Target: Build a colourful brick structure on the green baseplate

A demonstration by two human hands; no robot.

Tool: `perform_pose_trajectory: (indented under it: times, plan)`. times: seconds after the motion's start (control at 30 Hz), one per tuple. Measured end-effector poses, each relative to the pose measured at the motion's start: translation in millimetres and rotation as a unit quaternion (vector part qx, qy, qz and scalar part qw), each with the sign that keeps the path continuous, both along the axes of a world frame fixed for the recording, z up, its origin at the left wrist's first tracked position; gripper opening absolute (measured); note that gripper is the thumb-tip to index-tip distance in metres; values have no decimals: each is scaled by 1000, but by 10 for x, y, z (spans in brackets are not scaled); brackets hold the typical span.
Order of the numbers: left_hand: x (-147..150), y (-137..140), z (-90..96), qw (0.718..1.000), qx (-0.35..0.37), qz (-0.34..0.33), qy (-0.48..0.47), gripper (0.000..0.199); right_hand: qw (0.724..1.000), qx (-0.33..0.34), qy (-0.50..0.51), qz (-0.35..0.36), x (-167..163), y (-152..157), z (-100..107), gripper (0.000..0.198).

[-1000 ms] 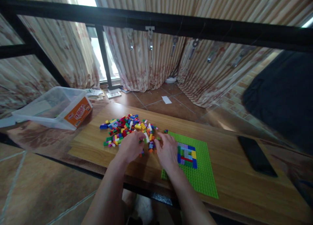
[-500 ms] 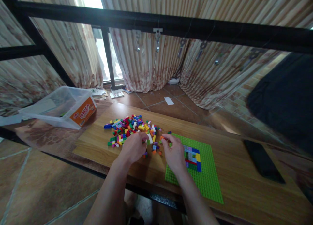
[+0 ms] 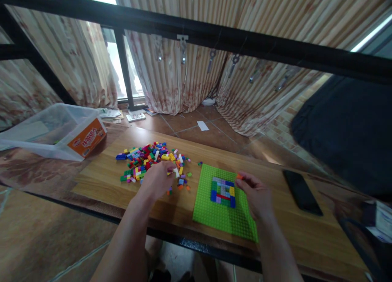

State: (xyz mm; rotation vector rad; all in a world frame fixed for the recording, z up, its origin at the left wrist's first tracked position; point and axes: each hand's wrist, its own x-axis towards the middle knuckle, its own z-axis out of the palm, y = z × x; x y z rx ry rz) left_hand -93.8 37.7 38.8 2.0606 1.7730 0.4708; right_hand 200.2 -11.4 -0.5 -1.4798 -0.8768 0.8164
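My left hand (image 3: 158, 176) is at the near right side of a pile of mixed toy bricks (image 3: 143, 159). Its fingers are curled together at a white brick (image 3: 176, 173), which shows at the fingertips. Over the right part of a green baseplate (image 3: 211, 220) is my right hand (image 3: 255, 194), pinching a small orange brick (image 3: 239, 176) between thumb and fingers. Left of that hand, a roughly square layout of coloured bricks (image 3: 223, 197) sits on the baseplate, with blue, yellow, red, green, grey and purple pieces.
A clear plastic box (image 3: 58, 149) with an orange label stands at the left. A black phone (image 3: 302, 192) lies on the wooden board (image 3: 177, 208) to the right. A dark bar (image 3: 196, 32) crosses above the far side. Small loose bricks (image 3: 184, 187) lie between pile and baseplate.
My right hand has moved right, from the pile's edge to over the baseplate, carrying the orange brick. My left hand stays at the pile. The camera view has turned a little right.
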Motion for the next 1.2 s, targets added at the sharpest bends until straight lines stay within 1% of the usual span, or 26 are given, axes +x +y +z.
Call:
perform_pose_trajectory:
  times: [0.1,0.2,0.3,0.4,0.47,0.57,0.63,0.7,0.77,1.1,1.2]
  plan:
    - [23,14,11,1000,25,14,-10,24,999,-16,-30,8,125,-56,2,41]
    - [48,22,24,998,45,35,-23,24,994,-22,-107,20,159,-102,1,35]
    - [88,19,37,996,63,45,-46,25,982,-38,-173,60,127,-146,5,27]
    - [134,8,50,994,73,46,-67,25,965,-53,-236,97,68,-185,13,23]
    - [156,1,54,993,75,47,-75,26,950,-53,-289,109,31,-201,15,22]
    - [174,0,51,992,77,48,-85,26,923,-31,-363,122,-6,-202,0,19]
    - [177,5,44,992,75,47,-91,25,911,-11,-390,133,-14,-192,-20,19]
    - [176,12,37,992,74,44,-94,25,907,1,-399,137,-8,-181,-43,19]
    - [171,19,32,992,75,43,-95,25,909,5,-394,135,6,-173,-66,19]
    - [138,22,32,991,75,47,-102,26,936,-15,-334,108,49,-156,-171,19]
    - [130,31,21,990,76,45,-106,26,941,-12,-321,104,66,-149,-208,20]
